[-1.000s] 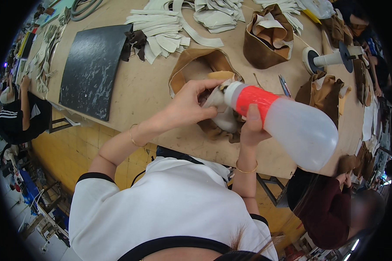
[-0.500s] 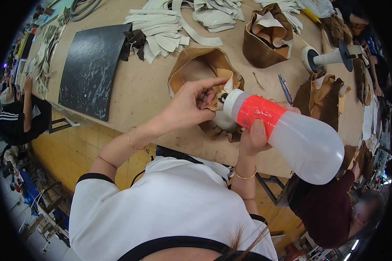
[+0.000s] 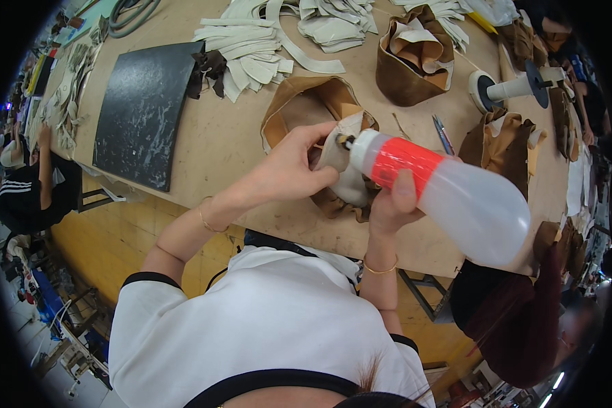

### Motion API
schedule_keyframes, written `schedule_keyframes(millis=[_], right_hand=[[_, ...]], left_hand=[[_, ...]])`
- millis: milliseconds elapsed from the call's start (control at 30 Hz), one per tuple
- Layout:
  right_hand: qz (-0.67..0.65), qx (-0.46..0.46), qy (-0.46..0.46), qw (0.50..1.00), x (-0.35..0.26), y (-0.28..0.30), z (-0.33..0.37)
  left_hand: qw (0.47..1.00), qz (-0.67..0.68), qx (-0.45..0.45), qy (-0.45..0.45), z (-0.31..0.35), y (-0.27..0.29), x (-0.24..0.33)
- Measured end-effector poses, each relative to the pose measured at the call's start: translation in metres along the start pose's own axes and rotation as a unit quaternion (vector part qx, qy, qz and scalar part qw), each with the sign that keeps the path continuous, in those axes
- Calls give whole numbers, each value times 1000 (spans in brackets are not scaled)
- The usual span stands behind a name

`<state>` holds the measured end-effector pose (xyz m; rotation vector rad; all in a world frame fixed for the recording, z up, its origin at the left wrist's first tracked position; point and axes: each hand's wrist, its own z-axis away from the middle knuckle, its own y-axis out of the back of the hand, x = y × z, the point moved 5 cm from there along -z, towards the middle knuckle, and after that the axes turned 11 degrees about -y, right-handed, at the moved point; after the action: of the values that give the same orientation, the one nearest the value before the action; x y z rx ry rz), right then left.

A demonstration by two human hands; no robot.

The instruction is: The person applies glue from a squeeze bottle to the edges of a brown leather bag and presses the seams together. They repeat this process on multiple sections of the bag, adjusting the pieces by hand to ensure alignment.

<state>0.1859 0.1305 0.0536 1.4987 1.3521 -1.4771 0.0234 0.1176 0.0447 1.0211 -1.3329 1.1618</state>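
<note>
My right hand [image 3: 398,204] grips a translucent squeeze bottle [image 3: 479,211] with a red band round its neck end. The bottle is tilted, its dark nozzle [image 3: 345,141] touching or very close to a pale flap on a brown leather piece [image 3: 306,92]. That piece is curved like an open pouch, tan inside, and sits on the table before me. With my left hand [image 3: 296,163] I pinch the flap's edge between thumb and fingers. The lower side of the piece is partly hidden behind my hands and the bottle.
A black slab [image 3: 143,112] lies at the left. Stacks of pale strips [image 3: 251,51] are at the back. Another brown leather piece [image 3: 415,61] stands beyond mine. A thread spool [image 3: 510,90], a pen [image 3: 444,134] and more leather [image 3: 500,149] are at the right. People stand at both sides.
The bottle has swung slightly up, its base rising. My left hand has shifted a little left, and more of the pale flap shows beside the nozzle.
</note>
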Motion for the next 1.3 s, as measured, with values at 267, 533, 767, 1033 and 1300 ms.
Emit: schedule_keyframes(millis=[267,533,767,1033,1300], right_hand=[[-9,-5,-16,1000,0,-1,-5],[14,-82,52,995,-8,-10,-5],[29,-113,53,992,-12,-15,-5],[-5,-47,14,999,-6,-8,-7],[-15,12,-64,998,4,-3,-7]], left_hand=[[999,-45,0,-16,0,3,1],[1000,15,-11,-2,4,1,0],[999,-21,-36,-1,6,2,3],[999,0,-42,-14,4,3,4],[999,32,-29,7,9,4,2]])
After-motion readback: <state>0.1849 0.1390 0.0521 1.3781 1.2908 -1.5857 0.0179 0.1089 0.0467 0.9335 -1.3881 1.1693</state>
